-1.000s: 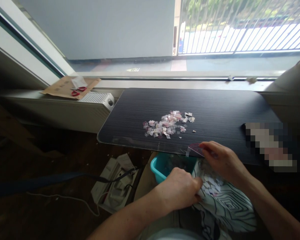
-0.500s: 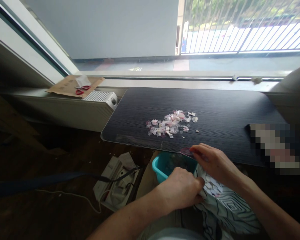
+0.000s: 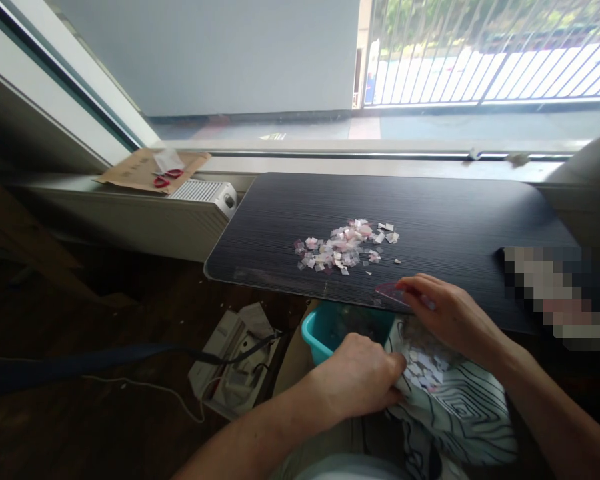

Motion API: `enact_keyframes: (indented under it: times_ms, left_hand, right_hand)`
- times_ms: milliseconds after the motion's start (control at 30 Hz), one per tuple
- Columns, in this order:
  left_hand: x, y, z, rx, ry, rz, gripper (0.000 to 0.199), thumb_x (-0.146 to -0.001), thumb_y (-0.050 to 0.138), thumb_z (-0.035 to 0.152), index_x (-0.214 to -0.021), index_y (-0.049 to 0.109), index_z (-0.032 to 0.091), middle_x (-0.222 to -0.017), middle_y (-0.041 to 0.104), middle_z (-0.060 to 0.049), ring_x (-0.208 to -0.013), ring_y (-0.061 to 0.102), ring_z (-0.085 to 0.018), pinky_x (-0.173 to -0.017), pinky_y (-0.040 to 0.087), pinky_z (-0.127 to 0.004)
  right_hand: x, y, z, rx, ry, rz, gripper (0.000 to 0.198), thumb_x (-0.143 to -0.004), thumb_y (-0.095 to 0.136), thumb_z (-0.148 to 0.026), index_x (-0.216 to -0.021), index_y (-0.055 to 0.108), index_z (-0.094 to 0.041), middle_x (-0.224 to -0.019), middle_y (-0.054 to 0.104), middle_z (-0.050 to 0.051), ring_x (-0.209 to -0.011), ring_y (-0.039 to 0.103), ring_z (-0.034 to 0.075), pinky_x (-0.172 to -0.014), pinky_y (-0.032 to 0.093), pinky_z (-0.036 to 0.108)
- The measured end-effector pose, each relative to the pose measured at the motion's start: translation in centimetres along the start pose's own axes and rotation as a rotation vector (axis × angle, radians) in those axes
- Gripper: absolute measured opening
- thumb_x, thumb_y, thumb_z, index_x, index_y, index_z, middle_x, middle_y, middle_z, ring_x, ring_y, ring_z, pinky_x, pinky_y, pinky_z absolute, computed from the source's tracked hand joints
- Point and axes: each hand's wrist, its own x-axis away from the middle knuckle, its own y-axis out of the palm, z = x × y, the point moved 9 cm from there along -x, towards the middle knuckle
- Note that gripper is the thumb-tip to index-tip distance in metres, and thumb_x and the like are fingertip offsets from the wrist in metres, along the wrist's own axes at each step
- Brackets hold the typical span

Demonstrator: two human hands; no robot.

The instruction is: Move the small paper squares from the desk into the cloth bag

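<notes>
My left hand (image 3: 357,373) is closed on the edge of a pale cloth bag (image 3: 480,407) with dark line patterns, on my lap. Many small white pieces (image 3: 424,367) lie in the bag's opening. Between the fingers of my right hand (image 3: 443,303) is a translucent pink protractor (image 3: 387,291), held over the table's near edge. Beyond it, a loose pile of small pink, white and clear scraps (image 3: 340,247) rests on the dark table (image 3: 445,207). A turquoise bin (image 3: 316,343) stands below the edge, partly hidden by my left hand.
Red-handled scissors (image 3: 168,177) lie on a brown envelope (image 3: 130,172) on the sill, beside a white radiator (image 3: 205,193). An open box (image 3: 220,353) with white items sits on the floor near a cable and a dark strap (image 3: 130,359). A blurred-out object (image 3: 550,293) lies at the table's right.
My right hand has moved up and right with the protractor, from over the bin to the table's edge. My left hand keeps its hold on the bag, whose opening shows more.
</notes>
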Motion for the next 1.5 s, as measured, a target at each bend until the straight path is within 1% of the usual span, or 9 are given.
enact_keyframes:
  times_ms: [67, 200, 400, 533, 833, 967, 1100, 1300, 1500]
  left_hand:
    - [0.0, -0.1, 0.0, -0.001, -0.005, 0.007, 0.025, -0.084, 0.059, 0.040, -0.093, 0.063, 0.017, -0.078, 0.071, -0.008, -0.074, 0.069, -0.027, -0.064, 0.051, -0.034]
    - [0.1, 0.0, -0.1, 0.013, -0.005, -0.008, 0.026, -0.084, 0.059, 0.041, -0.094, 0.064, 0.017, -0.078, 0.071, -0.008, -0.073, 0.068, -0.027, -0.065, 0.050, -0.034]
    - [0.1, -0.1, -0.3, -0.001, -0.015, -0.003, 0.024, -0.083, 0.061, 0.039, -0.091, 0.063, 0.017, -0.078, 0.071, -0.007, -0.074, 0.069, -0.027, -0.064, 0.050, -0.033]
    - [0.1, 0.1, -0.4, 0.001, -0.014, -0.034, 0.026, -0.086, 0.058, 0.041, -0.094, 0.062, 0.017, -0.078, 0.071, -0.008, -0.074, 0.069, -0.028, -0.064, 0.049, -0.034]
    - [0.4, 0.2, -1.0, 0.002, -0.041, -0.045, 0.028, -0.087, 0.057, 0.043, -0.097, 0.063, 0.018, -0.078, 0.071, -0.008, -0.074, 0.069, -0.029, -0.064, 0.049, -0.035]
    - [0.3, 0.4, -1.2, -0.002, -0.043, -0.039, 0.028, -0.086, 0.058, 0.044, -0.096, 0.063, 0.018, -0.079, 0.071, -0.007, -0.074, 0.069, -0.029, -0.064, 0.050, -0.035]
    - [0.4, 0.3, -1.1, -0.002, -0.040, -0.032, 0.027, -0.085, 0.060, 0.043, -0.095, 0.063, 0.018, -0.078, 0.071, -0.007, -0.074, 0.069, -0.029, -0.064, 0.051, -0.036]
    - [0.6, 0.4, -1.1, -0.003, -0.042, -0.044, 0.027, -0.085, 0.060, 0.041, -0.096, 0.063, 0.016, -0.079, 0.071, -0.009, -0.076, 0.069, -0.029, -0.067, 0.051, -0.037]
    - [0.7, 0.4, -1.2, -0.004, -0.055, -0.033, 0.028, -0.085, 0.060, 0.042, -0.097, 0.064, 0.017, -0.079, 0.071, -0.009, -0.075, 0.069, -0.030, -0.066, 0.051, -0.037]
  right_hand:
    - [0.0, -0.1, 0.2, 0.017, 0.001, -0.003, 0.019, -0.089, 0.047, -0.020, -0.095, 0.065, -0.020, -0.088, 0.068, 0.003, -0.072, 0.062, 0.014, -0.065, 0.047, 0.025]
    - [0.2, 1.0, -0.5, -0.042, -0.065, -0.119, 0.020, -0.091, 0.045, -0.019, -0.095, 0.064, -0.021, -0.088, 0.068, 0.003, -0.075, 0.062, 0.013, -0.067, 0.047, 0.023]
    - [-0.2, 0.1, 0.3, 0.019, -0.010, -0.008, 0.017, -0.088, 0.048, -0.017, -0.095, 0.063, -0.020, -0.088, 0.067, 0.003, -0.074, 0.062, 0.015, -0.067, 0.046, 0.025]
    - [-0.5, 1.7, -1.6, -0.002, -0.090, -0.109, 0.020, -0.088, 0.046, -0.016, -0.097, 0.064, -0.020, -0.086, 0.067, 0.003, -0.074, 0.061, 0.015, -0.065, 0.046, 0.025]
    - [-0.2, 2.2, -3.1, 0.076, -0.192, -0.126, 0.025, -0.091, 0.041, -0.017, -0.101, 0.064, -0.020, -0.090, 0.067, 0.006, -0.079, 0.060, 0.016, -0.069, 0.047, 0.027]
    - [-0.1, 1.7, -3.6, 0.147, -0.201, -0.080, 0.026, -0.092, 0.039, -0.015, -0.101, 0.063, -0.019, -0.091, 0.066, 0.008, -0.081, 0.060, 0.018, -0.070, 0.046, 0.029]
    - [0.2, 2.4, -4.1, 0.157, -0.240, -0.130, 0.024, -0.090, 0.042, -0.014, -0.101, 0.064, -0.019, -0.090, 0.065, 0.007, -0.081, 0.059, 0.018, -0.070, 0.046, 0.029]
    - [0.8, 3.2, -3.8, 0.201, -0.224, -0.126, 0.028, -0.088, 0.042, -0.010, -0.101, 0.065, -0.019, -0.088, 0.065, 0.007, -0.081, 0.059, 0.018, -0.066, 0.046, 0.027]
    - [0.7, 3.1, -4.4, 0.196, -0.213, -0.138, 0.030, -0.088, 0.041, -0.011, -0.101, 0.067, -0.019, -0.088, 0.066, 0.008, -0.082, 0.060, 0.018, -0.067, 0.046, 0.027]
